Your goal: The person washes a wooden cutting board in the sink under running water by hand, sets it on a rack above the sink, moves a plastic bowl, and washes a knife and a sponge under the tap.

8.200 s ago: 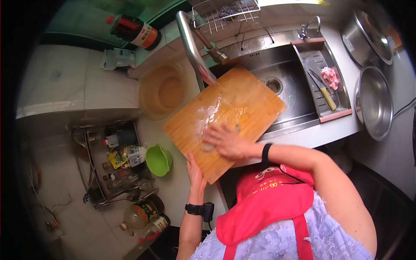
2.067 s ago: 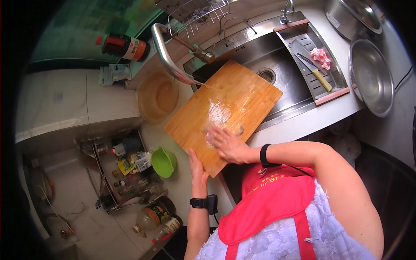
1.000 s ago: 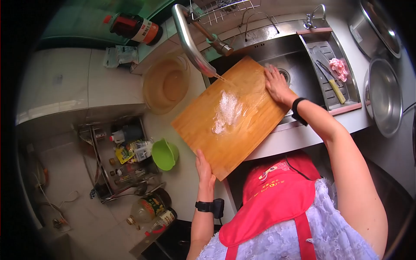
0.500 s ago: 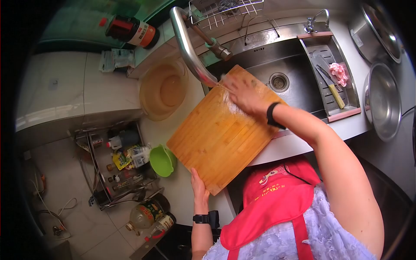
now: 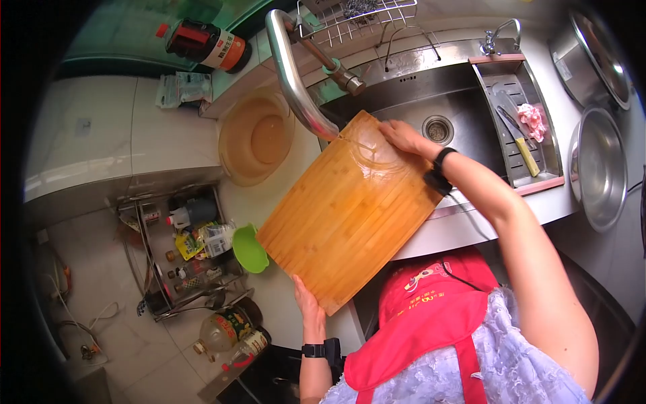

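A wooden cutting board (image 5: 350, 222) is tilted across the sink's near left corner and the counter. My left hand (image 5: 308, 301) grips its lower left corner, the thumb on top and the other fingers hidden beneath. My right hand (image 5: 406, 138) lies flat at the board's upper right edge, fingers stretched out. Water runs from the large curved faucet (image 5: 293, 81) onto the upper part of the board, where a wet shiny patch (image 5: 370, 158) spreads beside my right hand.
The steel sink (image 5: 464, 114) has a side tray with a yellow-handled knife (image 5: 526, 155) and a pink cloth-like bundle (image 5: 531, 121). Steel bowls (image 5: 599, 168) stand at right. A tan basin (image 5: 252, 168) and a green bowl (image 5: 250, 249) sit left of the board. Bottles (image 5: 225, 330) stand lower left.
My right hand has slid right across the board to its upper right edge, uncovering the wet patch. The left hand keeps its hold on the lower corner.
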Tool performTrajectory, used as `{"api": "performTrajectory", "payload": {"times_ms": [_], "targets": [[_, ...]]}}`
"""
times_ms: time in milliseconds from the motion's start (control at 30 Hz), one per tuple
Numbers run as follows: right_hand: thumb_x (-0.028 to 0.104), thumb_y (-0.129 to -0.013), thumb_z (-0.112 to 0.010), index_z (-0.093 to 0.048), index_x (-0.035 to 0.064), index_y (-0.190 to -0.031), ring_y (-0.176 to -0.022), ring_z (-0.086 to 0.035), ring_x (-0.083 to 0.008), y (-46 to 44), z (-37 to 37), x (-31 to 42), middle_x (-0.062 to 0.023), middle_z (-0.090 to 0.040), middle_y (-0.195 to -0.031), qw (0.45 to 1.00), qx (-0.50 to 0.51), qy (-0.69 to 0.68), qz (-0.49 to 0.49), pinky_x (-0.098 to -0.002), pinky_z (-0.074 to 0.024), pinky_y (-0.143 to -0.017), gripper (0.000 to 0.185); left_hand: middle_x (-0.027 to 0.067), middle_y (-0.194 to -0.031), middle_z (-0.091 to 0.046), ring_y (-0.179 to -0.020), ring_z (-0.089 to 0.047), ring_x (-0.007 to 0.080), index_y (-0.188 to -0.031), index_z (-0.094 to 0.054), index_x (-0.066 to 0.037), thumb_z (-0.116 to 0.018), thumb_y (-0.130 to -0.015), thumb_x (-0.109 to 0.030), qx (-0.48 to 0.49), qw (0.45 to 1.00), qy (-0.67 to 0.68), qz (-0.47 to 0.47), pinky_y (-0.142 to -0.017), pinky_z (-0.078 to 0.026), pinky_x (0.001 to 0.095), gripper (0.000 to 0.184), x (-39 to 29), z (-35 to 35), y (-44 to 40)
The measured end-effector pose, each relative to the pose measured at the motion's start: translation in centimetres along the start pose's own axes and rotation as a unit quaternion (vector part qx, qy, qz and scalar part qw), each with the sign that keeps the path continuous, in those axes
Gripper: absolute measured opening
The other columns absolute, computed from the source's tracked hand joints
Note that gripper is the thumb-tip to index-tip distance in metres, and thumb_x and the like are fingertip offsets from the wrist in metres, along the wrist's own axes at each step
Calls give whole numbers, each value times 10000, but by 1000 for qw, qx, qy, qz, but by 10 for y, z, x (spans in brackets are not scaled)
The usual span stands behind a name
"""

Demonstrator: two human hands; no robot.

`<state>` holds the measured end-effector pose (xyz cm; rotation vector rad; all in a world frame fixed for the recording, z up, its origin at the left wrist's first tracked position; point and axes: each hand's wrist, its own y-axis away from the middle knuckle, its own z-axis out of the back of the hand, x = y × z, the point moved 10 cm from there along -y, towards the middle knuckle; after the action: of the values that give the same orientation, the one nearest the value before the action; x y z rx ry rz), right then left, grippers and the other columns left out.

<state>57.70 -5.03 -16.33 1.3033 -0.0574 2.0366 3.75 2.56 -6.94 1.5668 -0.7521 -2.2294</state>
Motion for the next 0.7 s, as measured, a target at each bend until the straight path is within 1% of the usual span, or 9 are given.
{"api": "performTrajectory", "payload": {"times_ms": [67,167,267,333,367,467,500,600,700], "targets": [[423,-992,-422,-565,-58,-1113,-1020,-584,-471,45,9,13,-322,-624,-1063,993,98,65,32,-490,-449,-892,516,118,-1449,-440,-1291,-473,267,-1455,-347,-37,-438,-999,-530,18,1000,8,1,-1041,-440,427,678,-2,4,-1],[428,-994,-408,-540,-61,-1149,-1122,-544,-482,60,1,17,-339,-593,-1153,968,133,165,135,-494,-434,-947,530,127,-1467,-414,-1315,-443,254,-1457,-337,-5,-438,-1008,-505,31,999,26,19,-1068,-410,407,680,-7,1,2],[434,-996,-403,-533,-45,-1171,-1124,-543,-483,27,-14,9,-329,-594,-1163,998,59,13,8,-495,-433,-947,526,131,-1463,-415,-1315,-442,253,-1453,-338,9,-447,-1009,-494,29,999,2,26,-1067,-413,401,680,-22,4,11],[451,-996,-400,-522,-47,-1197,-1128,-545,-478,-1,-24,28,-320,-598,-1173,999,32,-15,18,-487,-434,-954,551,130,-1455,-423,-1306,-451,256,-1451,-341,7,-458,-1004,-498,24,999,-8,23,-1057,-426,402,685,-23,12,8],[443,-987,-428,-526,-22,-1214,-1121,-552,-473,-22,-35,30,-313,-603,-1170,998,5,-37,47,-475,-441,-952,526,130,-1453,-425,-1302,-455,256,-1451,-342,6,-465,-1000,-500,19,1000,-6,23,-1055,-429,401,689,-17,22,2],[444,-981,-448,-529,-21,-1219,-1109,-560,-464,-47,-38,69,-301,-612,-1148,988,20,-33,152,-469,-449,-944,529,129,-1445,-433,-1296,-460,258,-1447,-349,2,-483,-993,-501,10,999,24,32,-1047,-435,402,691,-15,24,5],[449,-979,-459,-524,-34,-1178,-1105,-560,-451,-52,-43,68,-286,-610,-1132,992,49,-35,110,-472,-454,-925,527,129,-1442,-436,-1294,-461,258,-1445,-352,1,-489,-991,-500,7,999,38,38,-1045,-436,403,689,-15,20,8],[447,-978,-467,-511,-39,-1125,-1079,-562,-451,-20,-37,64,-283,-600,-1110,991,16,66,111,-487,-453,-899,509,127,-1428,-449,-1277,-476,257,-1433,-366,-1,-484,-994,-497,-33,999,24,-19,-1036,-441,399,673,-13,18,12],[429,-978,-479,-496,-32,-1083,-1047,-560,-467,36,-16,52,-301,-592,-1094,990,36,86,103,-497,-450,-879,473,120,-1420,-458,-1272,-478,250,-1428,-376,0,-481,-997,-493,-52,997,48,11,-1041,-430,388,663,-1,13,20]]}}
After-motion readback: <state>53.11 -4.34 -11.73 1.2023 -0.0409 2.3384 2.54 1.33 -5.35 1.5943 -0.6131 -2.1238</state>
